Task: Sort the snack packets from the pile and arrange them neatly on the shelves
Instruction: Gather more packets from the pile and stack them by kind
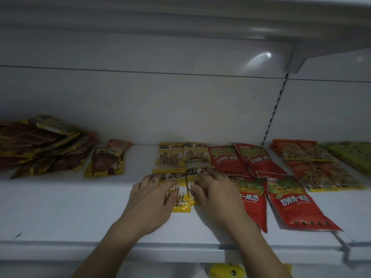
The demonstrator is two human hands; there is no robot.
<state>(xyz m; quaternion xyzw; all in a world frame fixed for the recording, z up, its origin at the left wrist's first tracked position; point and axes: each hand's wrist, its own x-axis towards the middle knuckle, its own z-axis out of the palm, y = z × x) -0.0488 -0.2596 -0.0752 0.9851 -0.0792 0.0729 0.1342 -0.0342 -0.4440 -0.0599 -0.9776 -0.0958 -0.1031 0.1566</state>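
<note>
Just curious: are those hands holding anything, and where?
Nothing gripped: the left hand and right hand rest flat on two front yellow packets, fingers over their tops.

Shelf (pixel 80 207): white painted metal, smooth, faint sheen. Back panel (pixel 160 107): same smooth white finish, glossy enough for bright light spot. Slotted upright (pixel 275 109): metal. Red packets (pixel 297 201), yellow packets (pixel 171 155), orange packets (pixel 313 169): glossy plastic film, crinkled. Pile (pixel 40 145) at left: shiny foil-like wrappers.

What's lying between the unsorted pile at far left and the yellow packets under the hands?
In the head view, a small stack of brown-and-yellow packets lies between the pile and the yellow packets, with bare shelf to its right.
</note>
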